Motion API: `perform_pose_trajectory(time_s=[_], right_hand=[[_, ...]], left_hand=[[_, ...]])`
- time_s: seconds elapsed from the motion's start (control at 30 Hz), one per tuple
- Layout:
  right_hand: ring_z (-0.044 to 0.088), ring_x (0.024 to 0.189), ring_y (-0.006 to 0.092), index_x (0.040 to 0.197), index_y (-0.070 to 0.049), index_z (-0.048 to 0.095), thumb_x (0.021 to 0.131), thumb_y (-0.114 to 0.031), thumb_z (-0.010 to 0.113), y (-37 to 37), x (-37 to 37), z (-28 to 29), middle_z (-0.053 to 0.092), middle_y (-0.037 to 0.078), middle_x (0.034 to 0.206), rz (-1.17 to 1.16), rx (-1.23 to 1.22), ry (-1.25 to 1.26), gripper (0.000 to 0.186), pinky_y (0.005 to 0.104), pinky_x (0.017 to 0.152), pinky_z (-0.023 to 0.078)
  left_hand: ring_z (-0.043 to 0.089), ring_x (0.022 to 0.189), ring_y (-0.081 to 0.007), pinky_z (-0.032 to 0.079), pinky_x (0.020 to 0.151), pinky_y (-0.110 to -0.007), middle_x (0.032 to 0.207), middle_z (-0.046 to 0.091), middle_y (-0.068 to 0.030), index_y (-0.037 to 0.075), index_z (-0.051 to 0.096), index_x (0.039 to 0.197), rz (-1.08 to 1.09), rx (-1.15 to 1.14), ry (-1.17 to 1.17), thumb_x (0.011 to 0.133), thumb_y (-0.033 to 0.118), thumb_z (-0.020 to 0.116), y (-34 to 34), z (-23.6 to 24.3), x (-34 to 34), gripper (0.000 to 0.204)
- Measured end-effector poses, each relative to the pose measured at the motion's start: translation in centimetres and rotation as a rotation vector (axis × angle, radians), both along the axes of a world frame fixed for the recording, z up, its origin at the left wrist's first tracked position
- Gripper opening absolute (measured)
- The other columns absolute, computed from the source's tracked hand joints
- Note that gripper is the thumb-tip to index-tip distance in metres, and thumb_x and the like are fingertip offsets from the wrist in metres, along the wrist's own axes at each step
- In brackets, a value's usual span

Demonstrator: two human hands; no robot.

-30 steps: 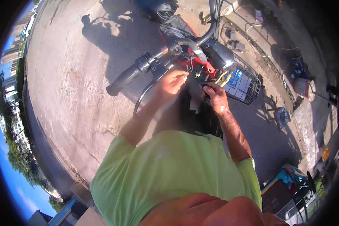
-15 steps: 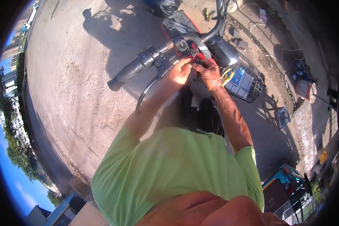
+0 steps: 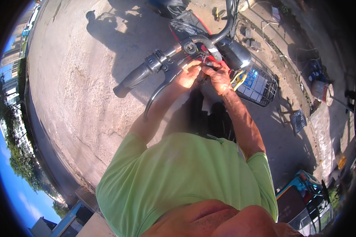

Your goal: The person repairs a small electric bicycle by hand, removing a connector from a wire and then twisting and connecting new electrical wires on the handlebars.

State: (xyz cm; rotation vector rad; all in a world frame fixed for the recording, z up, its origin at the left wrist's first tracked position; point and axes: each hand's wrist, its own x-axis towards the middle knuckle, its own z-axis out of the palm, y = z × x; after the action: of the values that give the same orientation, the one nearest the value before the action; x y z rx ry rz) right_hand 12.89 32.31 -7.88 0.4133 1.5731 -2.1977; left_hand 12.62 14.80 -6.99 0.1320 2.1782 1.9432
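Note:
Both hands are close together at the red front part (image 3: 224,68) of a two-wheeler, just below its handlebar stem. My left hand (image 3: 189,76) has thumb and fingers pinched, and what they hold is too small to make out. Beside it, my right hand (image 3: 219,78) is closed with its fingers curled in, hiding whatever is between them. Thin dark wires (image 3: 203,56) run down to the fingertips. To the left of them stick out a black handlebar grip (image 3: 133,78) and a curved brake lever (image 3: 153,98). A rounded black headlamp housing (image 3: 235,54) sits just right of the stem.
A wire basket (image 3: 269,93) with a blue-and-white thing in it is at the right, yellow wires (image 3: 238,81) next to it. Farther right stand a small stool (image 3: 298,120) and a white bucket (image 3: 322,93). Pliers-like tools (image 3: 217,14) lie on the ground beyond.
Both hands stay at the same spot, with only slight shifts of the fingers. The view has tilted a little.

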Motion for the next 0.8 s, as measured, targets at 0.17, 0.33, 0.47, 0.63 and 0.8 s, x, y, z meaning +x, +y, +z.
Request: perform_pose_trajectory(time_s=[0.17,0.33,0.47,0.63,0.8], right_hand=[[0.060,0.067,0.0103,0.103,-0.003,0.073,0.091,-0.018,0.075,0.4,0.5,-0.1,0.068,0.003,0.078,-0.014,-0.154,-0.024,0.019,0.0259,0.061,0.047],[0.062,0.069,0.0113,0.106,-0.003,0.073,0.092,-0.020,0.074,0.4,0.5,1.6,0.068,0.004,0.077,-0.005,0.066,0.033,0.023,0.0272,0.063,0.048],[0.063,0.073,0.0120,0.112,-0.001,0.071,0.092,-0.028,0.072,1.1,0.4,2.3,0.069,0.005,0.078,0.046,0.310,0.039,0.033,0.0283,0.068,0.050],[0.061,0.074,0.0101,0.110,-0.003,0.071,0.093,-0.024,0.070,1.1,0.7,3.0,0.069,0.003,0.083,0.029,0.350,0.066,0.028,0.0265,0.069,0.047],[0.062,0.074,0.0127,0.110,0.000,0.064,0.091,-0.016,0.065,1.1,1.7,3.8,0.066,0.005,0.087,-0.166,0.090,0.075,0.025,0.0272,0.071,0.049]], left_hand=[[0.057,0.077,-0.0070,0.050,0.070,-0.023,0.090,0.066,-0.0005,0.000,0.065,0.121,-0.063,0.161,-0.184,0.102,0.012,0.064,-0.4,0.8,-0.4,0.023],[0.055,0.075,-0.0069,0.047,0.068,-0.023,0.088,0.064,0.0003,0.000,0.065,0.113,-0.032,0.188,-0.085,0.102,0.013,0.062,-0.2,-0.4,-0.6,0.017],[0.055,0.074,-0.0073,0.047,0.066,-0.024,0.087,0.062,0.0009,0.002,0.065,0.110,-0.054,-0.013,-0.100,0.103,0.017,0.062,-0.2,1.3,-1.2,0.017],[0.055,0.072,-0.0067,0.046,0.065,-0.023,0.088,0.062,0.0004,0.003,0.065,0.110,-0.095,0.065,-0.140,0.104,0.019,0.061,-0.4,1.2,-1.2,0.018],[0.054,0.072,-0.0047,0.045,0.061,-0.020,0.092,0.064,-0.0003,0.004,0.066,0.120,-0.156,0.232,-0.157,0.103,0.013,0.059,0.1,4.0,-1.1,0.020]])
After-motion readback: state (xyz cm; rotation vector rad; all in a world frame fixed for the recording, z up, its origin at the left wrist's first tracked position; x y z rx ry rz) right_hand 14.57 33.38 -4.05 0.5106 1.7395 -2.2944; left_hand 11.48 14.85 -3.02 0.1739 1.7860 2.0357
